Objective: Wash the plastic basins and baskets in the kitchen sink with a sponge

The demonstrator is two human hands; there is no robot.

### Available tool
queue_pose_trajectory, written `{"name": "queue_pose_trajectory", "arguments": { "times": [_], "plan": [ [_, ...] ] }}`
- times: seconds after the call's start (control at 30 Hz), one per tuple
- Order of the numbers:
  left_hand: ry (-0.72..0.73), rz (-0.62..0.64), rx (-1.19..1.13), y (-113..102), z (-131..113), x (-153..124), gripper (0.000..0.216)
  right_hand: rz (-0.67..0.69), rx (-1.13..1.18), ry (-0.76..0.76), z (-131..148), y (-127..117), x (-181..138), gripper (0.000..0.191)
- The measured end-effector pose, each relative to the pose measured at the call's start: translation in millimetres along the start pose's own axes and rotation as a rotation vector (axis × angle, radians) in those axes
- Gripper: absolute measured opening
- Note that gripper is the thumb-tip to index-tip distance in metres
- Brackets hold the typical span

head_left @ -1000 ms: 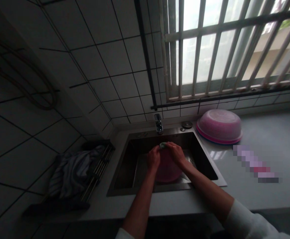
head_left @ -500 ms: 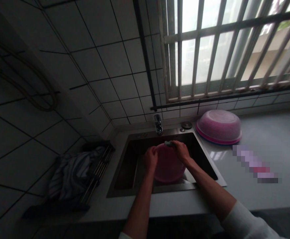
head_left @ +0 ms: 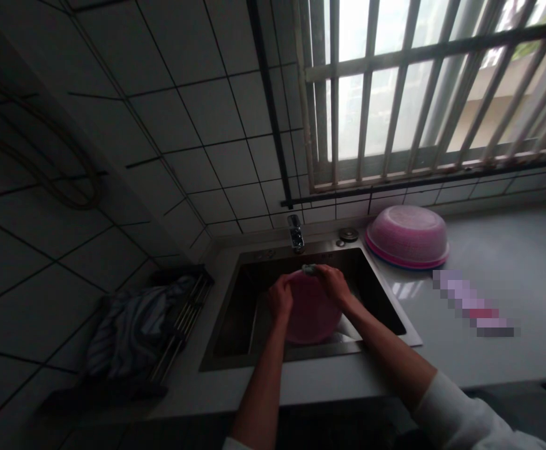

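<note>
A pink plastic basin (head_left: 313, 315) is tilted inside the steel sink (head_left: 228, 331), its open side or base facing me; I cannot tell which. My left hand (head_left: 281, 298) is closed on the basin's upper left rim. At the top of the rim, my right hand (head_left: 333, 284) grips a greyish-green scrubbing cloth or sponge (head_left: 309, 269) and presses it against the edge. The right fingertips are partly hidden behind the cloth and the rim.
A chrome faucet (head_left: 295, 234) stands behind the sink, with a drain strainer (head_left: 348, 235) beside it. Stacked pink basins (head_left: 408, 236) lie upside down on the right counter, near a blurred-out item (head_left: 474, 303). A striped cloth (head_left: 137, 328) and a rack (head_left: 183, 325) are at left.
The right hand and cloth have slid slightly left along the basin's rim. The left hand keeps its hold. The whole view has shifted slightly.
</note>
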State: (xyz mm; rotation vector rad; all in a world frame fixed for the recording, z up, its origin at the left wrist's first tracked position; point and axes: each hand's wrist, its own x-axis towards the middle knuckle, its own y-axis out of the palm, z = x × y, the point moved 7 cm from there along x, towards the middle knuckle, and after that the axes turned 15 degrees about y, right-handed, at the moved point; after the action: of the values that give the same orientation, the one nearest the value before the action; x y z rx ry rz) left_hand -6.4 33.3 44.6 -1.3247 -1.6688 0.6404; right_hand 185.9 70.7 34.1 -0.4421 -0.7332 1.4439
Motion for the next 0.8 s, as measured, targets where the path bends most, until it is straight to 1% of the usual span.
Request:
{"name": "queue_pose_trajectory", "arguments": {
  "times": [0.07,0.13,0.23,0.3,0.33,0.4,0.5,0.57,0.6,0.67,0.73,0.8],
  "plan": [
    [-0.049,-0.046,-0.001,-5,7,0,0.032,-0.035,0.015,0.073,-14,-7,4,0.030],
    [-0.038,-0.035,-0.007,-3,5,1,0.032,-0.033,0.013,0.072,-13,-6,2,0.031],
    [0.053,0.050,-0.013,10,-10,2,0.033,0.017,0.000,-0.053,9,6,-5,0.039],
    [0.060,0.086,0.003,15,-14,1,0.032,0.060,-0.007,-0.130,22,14,-9,0.041],
    [0.053,0.083,0.006,15,-14,1,0.032,0.069,-0.007,-0.139,23,15,-9,0.041],
    [0.025,0.028,-0.008,8,-9,0,0.034,0.045,0.008,-0.077,13,10,-4,0.038],
    [-0.072,-0.082,-0.009,-7,6,-1,0.033,-0.028,0.056,0.079,-15,-5,5,0.031],
    [-0.121,-0.111,0.005,-12,12,-2,0.031,-0.067,0.066,0.123,-24,-11,5,0.030],
    [-0.110,-0.106,0.001,-11,11,-2,0.031,-0.080,0.056,0.121,-22,-12,4,0.031],
    [-0.033,-0.059,-0.020,-3,1,-1,0.031,-0.075,0.017,0.079,-10,-7,-1,0.035],
    [0.037,0.020,-0.029,8,-9,0,0.030,-0.017,-0.013,0.006,8,5,-7,0.037],
    [0.056,0.082,-0.018,16,-14,0,0.029,0.052,-0.013,-0.067,23,14,-11,0.037]
  ]
}}
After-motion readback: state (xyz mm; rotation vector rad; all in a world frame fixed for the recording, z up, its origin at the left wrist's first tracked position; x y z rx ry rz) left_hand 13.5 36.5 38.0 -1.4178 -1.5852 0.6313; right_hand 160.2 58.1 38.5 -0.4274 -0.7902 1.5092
